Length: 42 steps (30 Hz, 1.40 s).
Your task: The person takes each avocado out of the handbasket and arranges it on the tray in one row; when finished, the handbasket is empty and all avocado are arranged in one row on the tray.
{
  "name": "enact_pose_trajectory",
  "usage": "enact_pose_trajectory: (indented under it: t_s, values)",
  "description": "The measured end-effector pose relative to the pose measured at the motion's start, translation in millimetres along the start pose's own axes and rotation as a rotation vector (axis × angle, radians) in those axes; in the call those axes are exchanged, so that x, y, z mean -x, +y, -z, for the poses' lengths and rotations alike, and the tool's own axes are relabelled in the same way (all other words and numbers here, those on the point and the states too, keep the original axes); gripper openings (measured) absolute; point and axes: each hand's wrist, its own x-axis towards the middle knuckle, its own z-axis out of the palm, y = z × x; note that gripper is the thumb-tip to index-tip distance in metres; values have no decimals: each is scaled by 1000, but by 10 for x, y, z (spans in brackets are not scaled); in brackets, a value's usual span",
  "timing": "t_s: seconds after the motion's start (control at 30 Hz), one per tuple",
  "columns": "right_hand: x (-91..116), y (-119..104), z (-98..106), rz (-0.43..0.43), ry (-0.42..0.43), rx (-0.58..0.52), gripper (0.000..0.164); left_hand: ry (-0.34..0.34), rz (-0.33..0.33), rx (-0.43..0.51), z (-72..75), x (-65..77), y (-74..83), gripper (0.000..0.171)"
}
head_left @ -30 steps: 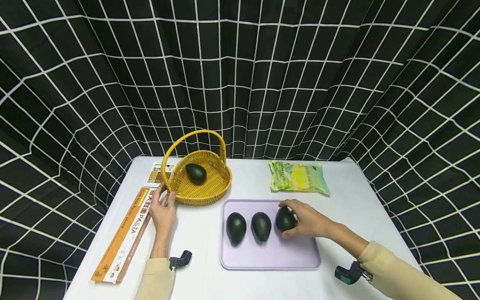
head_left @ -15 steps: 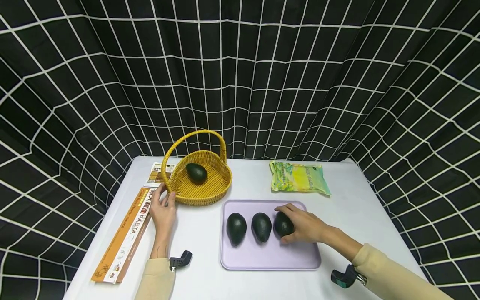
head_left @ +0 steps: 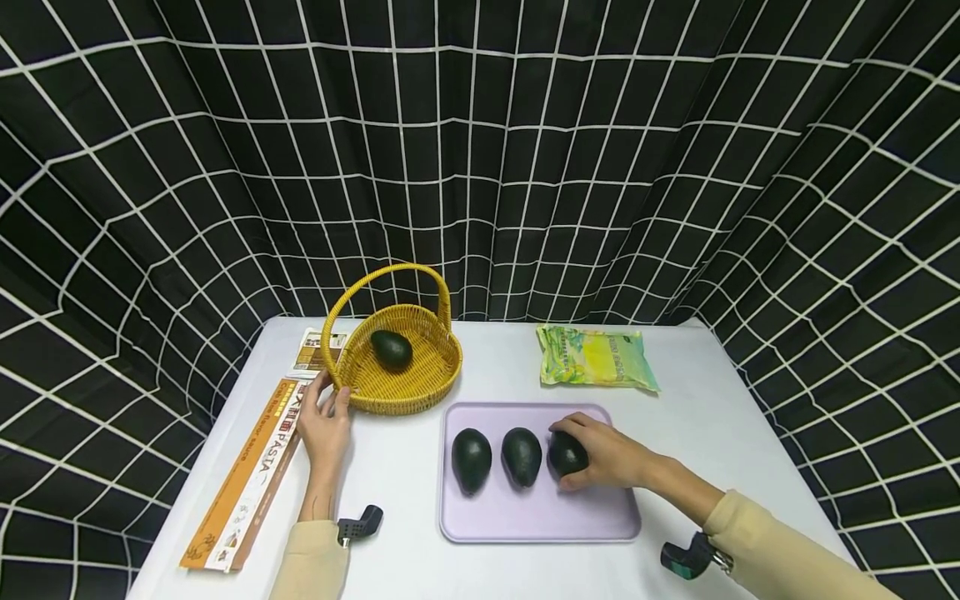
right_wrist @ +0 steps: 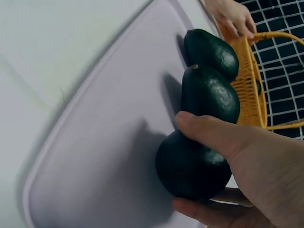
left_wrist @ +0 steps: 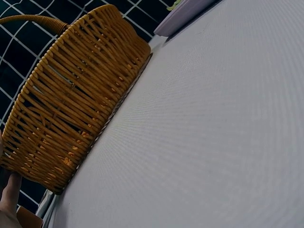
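My right hand [head_left: 611, 454] curls round a dark green avocado [head_left: 567, 455] at the right end of a row on the pale purple tray [head_left: 540, 521]. Thumb and fingers lie on opposite sides of this avocado [right_wrist: 192, 166] in the right wrist view. Beside it on the tray lie a middle avocado [head_left: 521, 457] and a left avocado [head_left: 472, 461]. With fingers and thumb at the rim by the handle's foot, my left hand [head_left: 324, 429] holds the yellow wicker basket [head_left: 405, 402]. One more avocado [head_left: 392, 350] lies inside. The left wrist view shows the basket's woven side [left_wrist: 80, 95] upright on the table.
A long orange and white pasta packet [head_left: 251, 475] lies left of my left arm, with a small brown and white packet [head_left: 309, 352] behind it. At the back right is a green and yellow bag [head_left: 597, 357]. A black grid curtain [head_left: 480, 167] surrounds the white table [head_left: 397, 533].
My right hand has shifted slightly left with the avocado, bringing it nearer the middle one. The left hand and basket have stayed in place.
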Motion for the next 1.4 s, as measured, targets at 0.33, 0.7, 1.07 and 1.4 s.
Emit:
enact_pose_trajectory:
  t_s: [0.33, 0.7, 1.07, 1.4]
  values:
    - [7, -22, 8, -23, 2, -4, 88, 16, -59, -20, -25, -11, -33, 48]
    - [8, -42, 46, -79, -32, 32, 90, 3, -49, -12, -16, -15, -57, 48]
    - [27, -33, 60, -95, -20, 42, 90, 10, -47, -9, -23, -18, -37, 48]
    - [27, -38, 47, -92, -30, 45, 93, 22, -40, 8, -27, -12, -26, 49]
